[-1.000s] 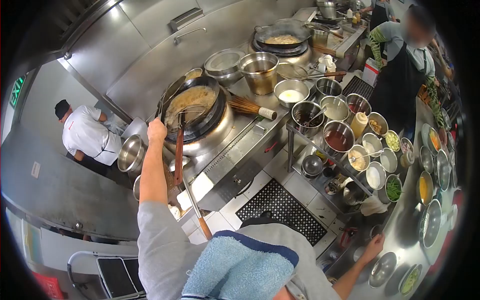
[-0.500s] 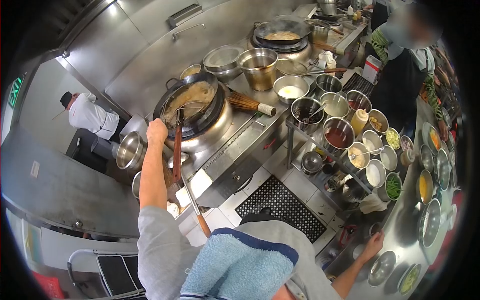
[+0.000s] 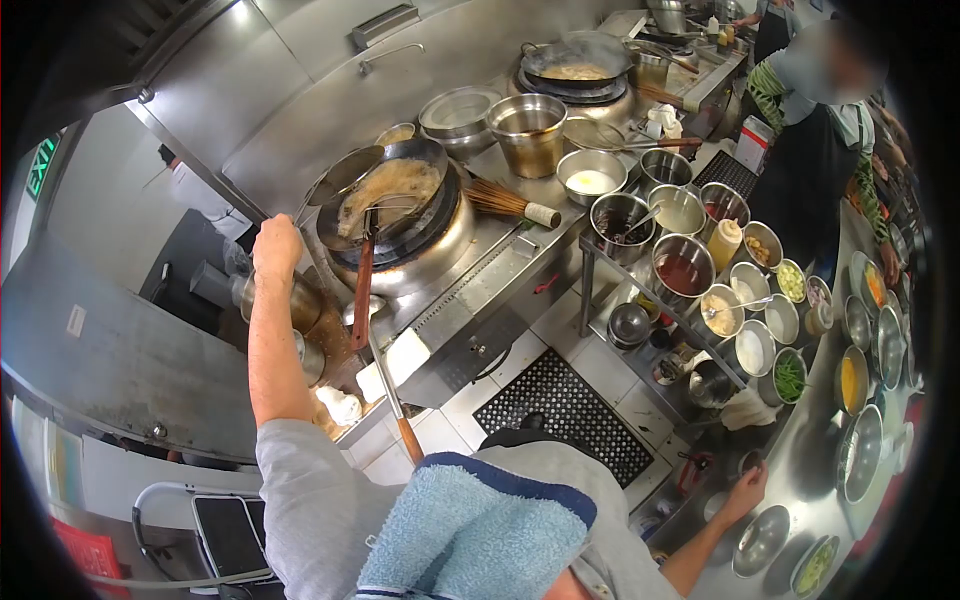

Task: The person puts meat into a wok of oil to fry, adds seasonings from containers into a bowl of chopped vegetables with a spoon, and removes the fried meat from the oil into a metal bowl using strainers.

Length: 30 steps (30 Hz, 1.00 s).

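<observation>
Dark metal makes up the wok point(image 3: 428, 153) on the left-hand burner point(image 3: 452, 247), its bowl half filled with something brown and bubbly-looking. On the left of it I see the cook's left hand point(image 3: 276, 247), arm stretched out, fingers closed around the handle of a round utensil point(image 3: 343, 176) whose head sits over the wok's left rim; whether that head is mesh or solid I can't make out. Resting across the wok's near edge is a wire skimmer point(image 3: 362, 300), its wooden handle pointing towards the cook, and a ladle point(image 3: 408, 436) lies nearer, just right of a folded white cloth point(image 3: 340, 404). Over on the near right, the right hand point(image 3: 743, 493) is at the counter's edge beside a small dark bowl point(image 3: 750, 461); I can't tell if the fingers grip it. A bamboo brush point(image 3: 505, 201) lies right of the burner, below a tall steel pot point(image 3: 529, 132). Farther off, steam hangs over a second wok point(image 3: 612, 62), and at the far right a co-worker in a dark apron point(image 3: 800, 185) stands beyond the sauce bowls point(image 3: 683, 266).
</observation>
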Available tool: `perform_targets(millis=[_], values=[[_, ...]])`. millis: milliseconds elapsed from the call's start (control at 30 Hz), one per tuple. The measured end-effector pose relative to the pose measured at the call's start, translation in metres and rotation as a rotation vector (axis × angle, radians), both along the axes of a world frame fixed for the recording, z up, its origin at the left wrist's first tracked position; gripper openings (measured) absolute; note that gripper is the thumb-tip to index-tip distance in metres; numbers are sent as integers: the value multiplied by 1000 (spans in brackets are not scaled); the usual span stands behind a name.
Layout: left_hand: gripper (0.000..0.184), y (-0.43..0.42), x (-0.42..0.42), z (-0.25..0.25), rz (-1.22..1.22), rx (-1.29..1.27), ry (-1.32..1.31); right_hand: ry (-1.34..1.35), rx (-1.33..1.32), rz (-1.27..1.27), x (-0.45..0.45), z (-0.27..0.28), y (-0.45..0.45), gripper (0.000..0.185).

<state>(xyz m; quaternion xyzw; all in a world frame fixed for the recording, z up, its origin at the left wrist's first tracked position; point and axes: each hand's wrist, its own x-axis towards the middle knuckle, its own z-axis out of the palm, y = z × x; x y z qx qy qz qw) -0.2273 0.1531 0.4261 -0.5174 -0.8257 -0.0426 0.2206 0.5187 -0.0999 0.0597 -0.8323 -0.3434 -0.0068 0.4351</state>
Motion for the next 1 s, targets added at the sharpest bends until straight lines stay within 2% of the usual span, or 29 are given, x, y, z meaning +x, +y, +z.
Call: perform_targets(millis=[400,500,600,700,767,800,833,867,900,933,1000], values=[[30,-3,-25,-30,-116,157,-164,-70,-30,3,-7,11,2,24],[30,-7,-63,-57,-169,286,-126,-109,75,29,3,-8,2,25],[25,-17,-81,-70,68,257,-874,-84,57,14,1,-6,1,26],[18,-28,-138,-110,-180,535,-1559,42,-74,10,-8,15,0,26],[15,-49,-139,-115,-199,826,-1879,-15,-113,0,-11,21,2,26],[17,-52,-170,-131,-232,891,-1971,-41,-131,-21,-12,22,1,25],[16,-60,-178,-134,-171,976,-2109,-68,-61,-20,-9,15,1,24],[11,-69,-174,-132,-134,1010,-2111,-98,11,-23,-5,3,3,23],[9,-79,-211,-156,-216,1062,-2308,-131,81,-26,-2,-3,2,22],[14,-84,-295,-201,-546,787,-2057,-83,47,-41,-1,-3,1,22],[24,-110,-249,-186,-472,487,-1184,20,-17,-59,-5,4,1,20]])
